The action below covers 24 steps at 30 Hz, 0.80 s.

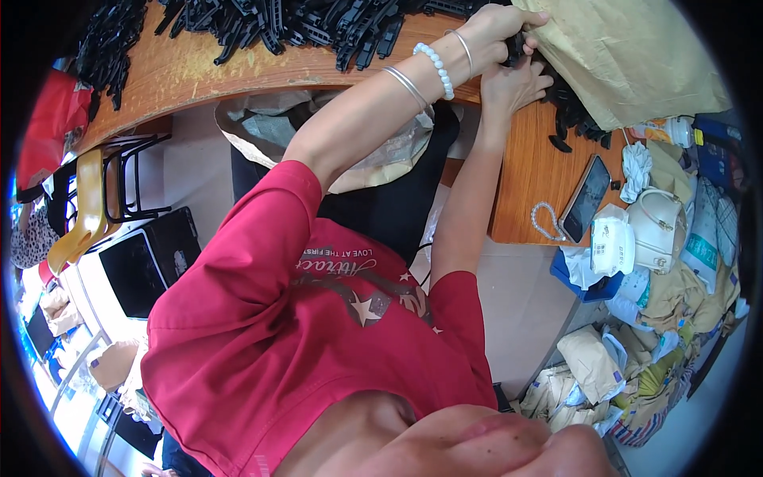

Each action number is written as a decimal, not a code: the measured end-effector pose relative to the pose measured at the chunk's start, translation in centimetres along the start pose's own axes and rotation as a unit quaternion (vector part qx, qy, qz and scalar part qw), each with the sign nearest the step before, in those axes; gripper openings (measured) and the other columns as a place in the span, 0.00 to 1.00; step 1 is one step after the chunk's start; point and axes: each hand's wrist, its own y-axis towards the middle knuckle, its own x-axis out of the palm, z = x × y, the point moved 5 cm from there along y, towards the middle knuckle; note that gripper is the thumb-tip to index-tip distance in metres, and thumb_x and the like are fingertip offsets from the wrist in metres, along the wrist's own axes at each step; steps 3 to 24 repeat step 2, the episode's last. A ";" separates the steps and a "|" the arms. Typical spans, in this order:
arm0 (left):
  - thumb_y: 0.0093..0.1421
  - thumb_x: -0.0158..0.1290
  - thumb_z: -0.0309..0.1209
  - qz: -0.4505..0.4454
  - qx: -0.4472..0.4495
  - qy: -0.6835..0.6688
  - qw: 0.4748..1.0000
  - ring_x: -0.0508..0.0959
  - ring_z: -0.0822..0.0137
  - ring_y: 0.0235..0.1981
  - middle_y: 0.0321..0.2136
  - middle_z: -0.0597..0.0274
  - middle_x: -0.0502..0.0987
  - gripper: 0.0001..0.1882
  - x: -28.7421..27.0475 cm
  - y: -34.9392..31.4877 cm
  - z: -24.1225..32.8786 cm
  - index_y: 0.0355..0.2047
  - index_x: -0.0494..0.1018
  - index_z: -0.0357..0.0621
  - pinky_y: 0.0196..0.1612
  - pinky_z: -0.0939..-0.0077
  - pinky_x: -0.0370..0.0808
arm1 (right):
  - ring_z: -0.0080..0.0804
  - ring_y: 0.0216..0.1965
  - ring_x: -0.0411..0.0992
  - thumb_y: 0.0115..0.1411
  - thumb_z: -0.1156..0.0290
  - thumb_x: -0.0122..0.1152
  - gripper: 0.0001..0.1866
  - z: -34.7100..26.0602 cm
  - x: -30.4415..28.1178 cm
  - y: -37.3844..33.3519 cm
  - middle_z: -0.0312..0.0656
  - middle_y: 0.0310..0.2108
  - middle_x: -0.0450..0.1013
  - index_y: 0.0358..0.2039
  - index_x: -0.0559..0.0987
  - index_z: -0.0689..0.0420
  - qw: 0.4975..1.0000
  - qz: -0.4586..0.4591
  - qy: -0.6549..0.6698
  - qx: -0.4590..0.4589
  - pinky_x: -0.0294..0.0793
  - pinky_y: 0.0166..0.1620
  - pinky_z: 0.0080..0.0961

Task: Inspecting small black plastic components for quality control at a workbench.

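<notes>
At the upper right of the table, my left hand [494,33], with beads and bangles on the wrist, is closed around a small black plastic part [516,49]. Its thumb reaches toward a large brown paper sack [628,56]. Just below, my right hand [513,86] grips the same part from the other side, its lower fingers loosely curled near more black plastic pieces [568,111]. The fingers partly cover the held part, so its full shape is hidden. A big heap of long black plastic parts [294,32] lies along the table beyond my left arm.
An open paper sack [373,171] sits below the table edge before me. On the right stand a phone [586,199] with a beaded strap, a tissue pack [612,241], a white handbag [656,230] and a blue bin [584,282]. A yellow chair [89,203] is at left.
</notes>
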 end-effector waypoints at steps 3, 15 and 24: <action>0.60 0.53 0.36 -0.273 -0.110 -0.184 0.938 0.64 0.68 0.11 0.11 0.62 0.66 0.16 -0.4 3.4 -1.5 0.18 0.65 0.44 0.14 0.73 0.59 | 0.57 0.47 0.59 0.45 0.53 0.65 0.28 -1.4 0.7 -0.4 0.46 0.44 0.64 0.46 0.72 0.49 0.999 -0.032 0.005 -0.038 0.58 0.43 0.49; 0.60 0.53 0.36 -0.273 -0.110 -0.184 0.938 0.64 0.68 0.11 0.11 0.62 0.66 0.16 -0.4 3.4 -1.5 0.18 0.65 0.44 0.14 0.73 0.59 | 0.57 0.47 0.59 0.45 0.53 0.65 0.28 -1.4 0.7 -0.4 0.46 0.44 0.64 0.46 0.72 0.49 0.999 -0.032 0.005 -0.038 0.58 0.43 0.49; 0.60 0.53 0.36 -0.273 -0.110 -0.184 0.938 0.64 0.68 0.11 0.11 0.62 0.66 0.16 -0.4 3.4 -1.5 0.18 0.65 0.44 0.14 0.73 0.59 | 0.57 0.47 0.59 0.45 0.53 0.65 0.28 -1.4 0.7 -0.4 0.46 0.44 0.64 0.46 0.72 0.49 0.999 -0.032 0.005 -0.038 0.58 0.43 0.49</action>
